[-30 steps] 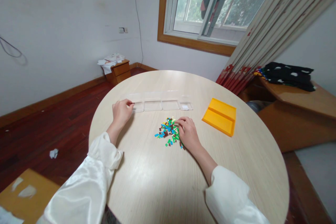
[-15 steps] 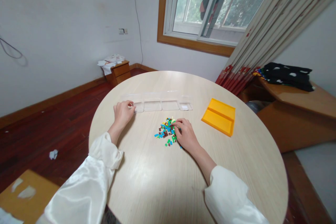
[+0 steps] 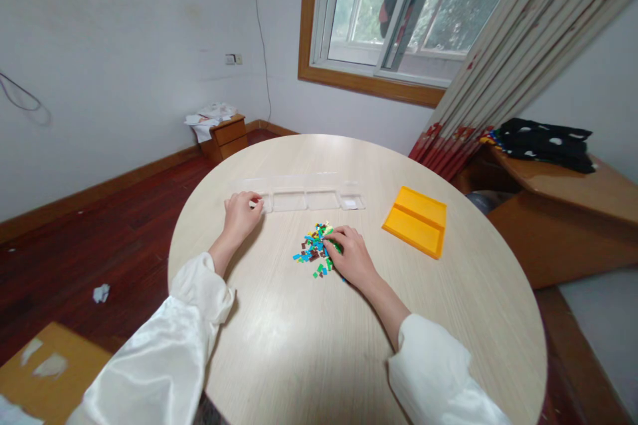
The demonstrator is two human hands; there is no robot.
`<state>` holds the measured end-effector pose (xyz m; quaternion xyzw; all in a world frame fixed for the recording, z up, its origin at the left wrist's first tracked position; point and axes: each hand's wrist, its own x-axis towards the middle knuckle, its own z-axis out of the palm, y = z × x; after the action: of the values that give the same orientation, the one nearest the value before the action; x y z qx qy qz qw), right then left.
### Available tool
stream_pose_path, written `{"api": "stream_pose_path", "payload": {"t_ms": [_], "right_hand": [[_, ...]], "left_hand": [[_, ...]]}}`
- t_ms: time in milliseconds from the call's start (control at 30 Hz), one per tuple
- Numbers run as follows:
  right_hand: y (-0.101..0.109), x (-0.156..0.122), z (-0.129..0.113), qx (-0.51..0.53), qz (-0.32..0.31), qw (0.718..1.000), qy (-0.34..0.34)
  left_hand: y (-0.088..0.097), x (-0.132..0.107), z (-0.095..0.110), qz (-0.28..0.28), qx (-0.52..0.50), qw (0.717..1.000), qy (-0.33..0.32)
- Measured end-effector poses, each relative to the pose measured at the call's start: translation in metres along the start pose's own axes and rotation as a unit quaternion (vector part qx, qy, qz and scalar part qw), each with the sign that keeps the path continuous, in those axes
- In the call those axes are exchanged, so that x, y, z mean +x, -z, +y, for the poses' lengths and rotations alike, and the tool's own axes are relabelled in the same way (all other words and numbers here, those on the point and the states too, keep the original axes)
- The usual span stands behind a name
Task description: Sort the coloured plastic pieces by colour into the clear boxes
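Observation:
My left hand (image 3: 242, 217) is over the left end of a long clear plastic box (image 3: 290, 200) with several compartments. Its thumb and index finger curl with a small gap between them, and I see no piece there. At the right side of a loose heap of tiny toy bricks (image 3: 314, 254) is my right hand (image 3: 355, 257). Thumb and index finger are bent together among the bricks; whatever lies between their tips is too small to make out. Blue, green, brown and yellow bricks make up the heap.
A yellow two-part tray (image 3: 416, 222) lies on the right of the round wooden table (image 3: 294, 345). Behind the box's compartments stretches its clear lid (image 3: 299, 180). A small white label (image 3: 351, 203) shows at the box's right end.
My left hand has shifted slightly right, and the dark brick seen at its fingertips no longer shows there. The right fingers have moved slightly left within the heap.

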<state>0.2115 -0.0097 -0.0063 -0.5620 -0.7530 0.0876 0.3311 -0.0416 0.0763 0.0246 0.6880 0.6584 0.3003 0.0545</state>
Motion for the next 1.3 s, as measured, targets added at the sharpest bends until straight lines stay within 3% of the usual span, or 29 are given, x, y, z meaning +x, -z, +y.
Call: {"api": "stream_pose_path", "payload": {"t_ms": [167, 300, 467, 833, 1300], "right_hand": [[-0.001, 0.001, 0.000, 0.004, -0.002, 1.000, -0.004], [-0.001, 0.000, 0.000, 0.008, 0.003, 1.000, -0.004], [-0.003, 0.000, 0.002, 0.014, 0.006, 1.000, 0.003], [-0.003, 0.000, -0.001, 0.032, 0.000, 0.999, 0.019], [-0.006, 0.001, 0.001, 0.042, -0.006, 0.999, 0.030]], "left_hand": [[-0.002, -0.002, 0.004, -0.037, 0.021, 0.999, -0.029], [0.000, -0.003, 0.002, -0.041, 0.066, 0.997, -0.015], [-0.001, -0.003, 0.001, -0.067, 0.053, 0.996, -0.006], [-0.024, -0.005, 0.006, -0.091, 0.030, 0.992, -0.077], [-0.040, -0.014, 0.031, -0.108, 0.007, 0.985, -0.133]]}}
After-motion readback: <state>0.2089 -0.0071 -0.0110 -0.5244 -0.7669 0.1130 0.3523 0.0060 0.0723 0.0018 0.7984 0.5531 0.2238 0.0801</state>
